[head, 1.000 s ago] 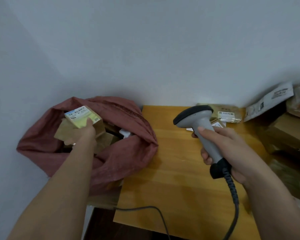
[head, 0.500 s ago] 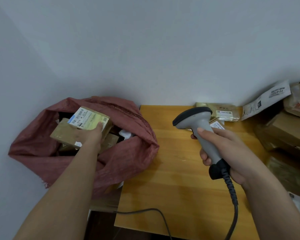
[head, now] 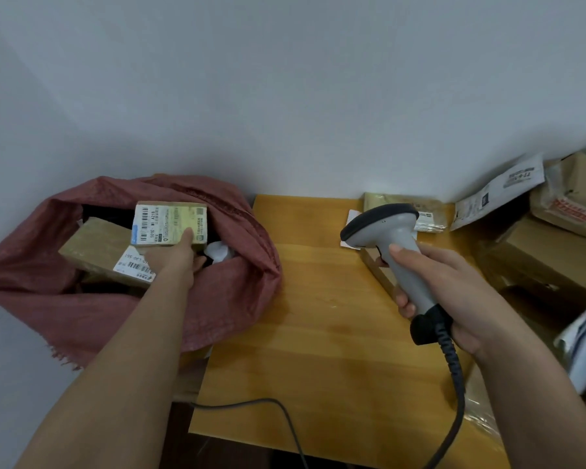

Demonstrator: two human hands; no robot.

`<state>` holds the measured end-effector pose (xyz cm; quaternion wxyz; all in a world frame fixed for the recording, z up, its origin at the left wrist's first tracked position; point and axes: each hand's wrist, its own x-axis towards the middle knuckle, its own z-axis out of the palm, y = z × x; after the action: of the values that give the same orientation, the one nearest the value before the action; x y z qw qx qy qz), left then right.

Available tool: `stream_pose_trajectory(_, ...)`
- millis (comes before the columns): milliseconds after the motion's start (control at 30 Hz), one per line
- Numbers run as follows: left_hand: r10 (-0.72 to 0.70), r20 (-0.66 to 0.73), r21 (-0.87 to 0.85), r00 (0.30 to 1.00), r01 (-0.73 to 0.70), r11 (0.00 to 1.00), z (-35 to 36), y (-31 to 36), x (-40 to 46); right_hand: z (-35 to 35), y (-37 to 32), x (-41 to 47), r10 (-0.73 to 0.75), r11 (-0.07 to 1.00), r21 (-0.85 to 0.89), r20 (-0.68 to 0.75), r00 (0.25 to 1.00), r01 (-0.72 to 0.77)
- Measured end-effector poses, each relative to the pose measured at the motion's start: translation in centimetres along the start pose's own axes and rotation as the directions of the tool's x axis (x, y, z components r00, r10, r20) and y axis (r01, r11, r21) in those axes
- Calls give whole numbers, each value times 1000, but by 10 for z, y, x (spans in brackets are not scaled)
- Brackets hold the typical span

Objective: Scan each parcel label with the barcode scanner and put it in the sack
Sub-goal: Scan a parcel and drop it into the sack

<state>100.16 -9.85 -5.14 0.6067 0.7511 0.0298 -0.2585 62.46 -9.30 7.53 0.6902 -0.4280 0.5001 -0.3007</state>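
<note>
A reddish woven sack [head: 237,292] stands open at the left of the wooden table [head: 325,346]. My left hand [head: 175,258] reaches into its mouth and holds a small brown box parcel [head: 170,225] with a white and yellow barcode label facing up. That parcel lies over another brown parcel [head: 95,247] inside the sack. My right hand [head: 444,292] grips the grey barcode scanner [head: 391,238] above the table, its black-rimmed head pointing left. The scanner's coiled cable [head: 454,374] hangs down to the lower right.
More parcels [head: 403,204] lie at the table's far edge behind the scanner. Cardboard boxes [head: 542,262] and a white mailer [head: 498,194] are piled at the right. A thin black cable [head: 268,406] crosses the table's near edge. A white wall stands behind.
My left hand has lowered the labelled parcel deeper into the sack and turned it flatter. The scanner in my right hand has barely moved.
</note>
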Motion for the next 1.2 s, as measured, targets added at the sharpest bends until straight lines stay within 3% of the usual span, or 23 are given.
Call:
stream_pose_trajectory(100, 95, -93, 85, 991, -87, 993, 8, -3, -13, -16, -3, 0, 9, 1000, 14, -22, 1000, -9)
stream_pose_trajectory(233, 238, -61, 306, 969, -208, 929, 29, -8, -39, -43, -6, 2, -2, 1000, 6, -89, 996, 2)
stream_pose_trajectory(367, 430, 222, 400, 875, -484, 778, 73, -24, -92, -80, -4, 3, -16, 1000, -21, -180, 983, 13)
stream_pose_trajectory(467, 334, 510, 392, 793, -560, 730, 109, -53, -137, -111, 0, 1, -4, 1000, 6, -236, 972, 6)
stream_pose_trajectory(567, 119, 757, 471, 642, -662, 583, 141, -97, -177, -136, 5, 0, 4, 1000, 15, -270, 963, 0)
stream_pose_trajectory(667, -24, 927, 359, 373, -869, 340, 165, -142, -213, -153, 10, -3, 14, 999, 39, -284, 959, -3)
stream_pose_trajectory(733, -130, 968, 230, 215, -967, 113, 174, -168, -233, -163, 14, -6, 20, 999, 38, -285, 958, -10)
stream_pose_trajectory(800, -265, 953, 137, 147, -989, -57, 176, -191, -244, -171, 17, -7, 28, 1000, 22, -284, 958, -23)
stream_pose_trajectory(867, -315, 936, 116, 157, -983, -145, 171, -210, -249, -177, 20, -7, 37, 999, 23, -287, 957, -32)
stream_pose_trajectory(1000, -72, 972, 200, 225, -946, -254, 157, -217, -253, -181, 21, -2, 51, 998, 37, -269, 962, -43)
stream_pose_trajectory(1067, 31, 940, 335, 340, -905, -263, 147, -218, -252, -180, 21, 2, 53, 998, 38, -250, 967, -45)
stream_pose_trajectory(1133, 72, 854, 519, 515, -836, -178, 134, -220, -249, -176, 22, 6, 57, 998, 43, -225, 973, -48)
stream_pose_trajectory(1200, 121, 759, 651, 640, -751, -109, 126, -223, -247, -172, 24, 10, 60, 998, 39, -204, 977, -53)
